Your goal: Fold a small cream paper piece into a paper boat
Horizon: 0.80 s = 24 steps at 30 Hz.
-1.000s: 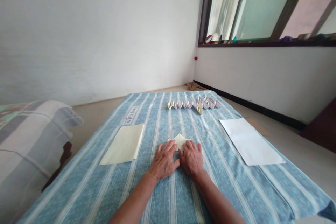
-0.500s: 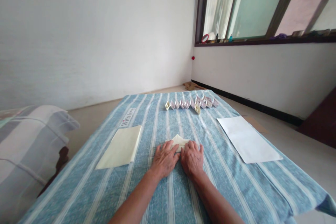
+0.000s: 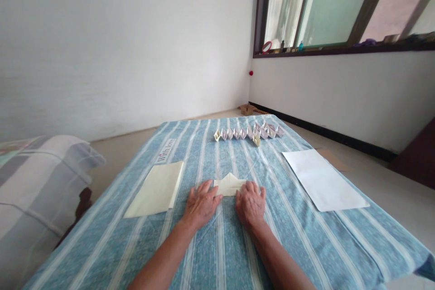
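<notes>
The left hand lies palm down with its fingers loosely spread and their tips at the left end of a folded paper; it is not closed around anything. The right hand, also palm down, has its fingers bent over the paper's right end; whether they pinch it cannot be told. The paper lies flat between the hands, its small peak pointing to the far side, on a blue cloth with white stripes. To the left lie pale yellow sheets, with the printed lettering "With love" beyond them; to the right, white paper. Near the far edge stands a cluster of pointed paper folds, most of them pinkish. Farther right, a window opens the wall.
</notes>
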### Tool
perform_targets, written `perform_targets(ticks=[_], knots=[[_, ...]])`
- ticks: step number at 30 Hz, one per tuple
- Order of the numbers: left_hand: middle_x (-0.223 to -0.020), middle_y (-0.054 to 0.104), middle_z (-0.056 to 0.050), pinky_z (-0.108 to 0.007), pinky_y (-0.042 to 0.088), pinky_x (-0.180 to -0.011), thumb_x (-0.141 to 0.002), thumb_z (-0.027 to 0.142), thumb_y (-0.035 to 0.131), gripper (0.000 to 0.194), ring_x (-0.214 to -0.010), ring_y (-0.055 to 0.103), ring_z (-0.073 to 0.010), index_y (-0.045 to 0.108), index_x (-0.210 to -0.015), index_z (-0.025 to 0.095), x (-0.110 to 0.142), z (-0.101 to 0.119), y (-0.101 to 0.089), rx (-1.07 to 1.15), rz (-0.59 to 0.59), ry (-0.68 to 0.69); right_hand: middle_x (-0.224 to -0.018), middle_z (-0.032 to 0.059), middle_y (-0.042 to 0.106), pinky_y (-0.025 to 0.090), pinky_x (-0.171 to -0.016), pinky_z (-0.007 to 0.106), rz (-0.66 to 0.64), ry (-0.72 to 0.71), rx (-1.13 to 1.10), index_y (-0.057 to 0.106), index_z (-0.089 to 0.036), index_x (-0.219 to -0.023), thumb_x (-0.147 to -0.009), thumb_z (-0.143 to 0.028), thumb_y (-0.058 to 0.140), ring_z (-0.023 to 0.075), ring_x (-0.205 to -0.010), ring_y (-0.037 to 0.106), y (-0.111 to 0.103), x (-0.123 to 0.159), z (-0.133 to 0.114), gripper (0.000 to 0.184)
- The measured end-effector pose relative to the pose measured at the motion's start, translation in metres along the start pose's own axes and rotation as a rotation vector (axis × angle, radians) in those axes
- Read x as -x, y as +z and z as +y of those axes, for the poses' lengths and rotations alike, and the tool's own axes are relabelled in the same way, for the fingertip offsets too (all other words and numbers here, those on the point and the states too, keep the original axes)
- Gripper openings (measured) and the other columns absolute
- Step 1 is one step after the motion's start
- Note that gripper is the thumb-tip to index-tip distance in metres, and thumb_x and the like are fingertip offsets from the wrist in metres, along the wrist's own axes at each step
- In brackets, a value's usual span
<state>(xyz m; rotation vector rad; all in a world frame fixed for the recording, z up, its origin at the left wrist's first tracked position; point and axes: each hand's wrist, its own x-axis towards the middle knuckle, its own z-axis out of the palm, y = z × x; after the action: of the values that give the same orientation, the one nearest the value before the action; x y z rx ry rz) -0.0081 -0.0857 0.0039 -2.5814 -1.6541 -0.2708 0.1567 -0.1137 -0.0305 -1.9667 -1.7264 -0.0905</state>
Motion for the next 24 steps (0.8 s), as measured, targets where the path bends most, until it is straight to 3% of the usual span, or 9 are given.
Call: perform_targets(ticks=[5, 10, 17, 24], knots=[[-0.132, 0.057, -0.024, -0.058, 0.033, -0.103, -0.09, 0.025, 0.054, 0.024, -0.128, 0.048, -0.0377, 0.071, -0.1, 0.012, 0.001, 0.001, -0.009, -0.04, 0.041, -0.001, -0.104, 0.0136, 0.067, 0.031, -0.096, 0.051, -0.013, 0.0, 0.007, 0.067, -0.013, -0.096, -0.093, -0.023, 0.049, 0.0318, -0.108, 0.057, -0.002, 0.001, 0.0, 0.021], [-0.122, 0.062, -0.019, -0.048, 0.037, -0.101, -0.09, 0.015, 0.047, 0.022, -0.118, 0.054, -0.0314, 0.068, -0.096, 0.012, -0.013, 0.017, -0.017, -0.035, 0.067, 0.078, -0.107, 0.0137, 0.066, 0.033, -0.094, 0.049, -0.017, 0.008, 0.02, 0.066, -0.013, -0.096, -0.092, -0.024, 0.049, 0.0313, -0.108, 0.056, -0.004, 0.0, -0.001, 0.021], [-0.106, 0.066, -0.013, -0.041, 0.043, -0.091, -0.085, 0.006, 0.043, 0.027, -0.105, 0.06, -0.0282, 0.065, -0.097, 0.015, -0.04, 0.036, -0.012, -0.003, -0.025, 0.253, -0.102, 0.0117, 0.066, 0.035, -0.091, 0.045, -0.011, 0.003, 0.007, 0.064, -0.016, -0.093, -0.091, -0.025, 0.05, 0.0299, -0.104, 0.056, -0.006, 0.0, -0.001, 0.017], [-0.102, 0.066, -0.009, -0.039, 0.043, -0.091, -0.08, 0.003, 0.047, 0.031, -0.104, 0.06, -0.0271, 0.067, -0.096, 0.021, -0.05, 0.038, -0.014, 0.006, -0.113, 0.285, -0.098, 0.0088, 0.065, 0.036, -0.085, 0.04, 0.051, 0.027, -0.073, 0.061, -0.018, -0.092, -0.088, -0.022, 0.053, 0.0273, -0.096, 0.058, -0.003, -0.001, 0.004, 0.01]])
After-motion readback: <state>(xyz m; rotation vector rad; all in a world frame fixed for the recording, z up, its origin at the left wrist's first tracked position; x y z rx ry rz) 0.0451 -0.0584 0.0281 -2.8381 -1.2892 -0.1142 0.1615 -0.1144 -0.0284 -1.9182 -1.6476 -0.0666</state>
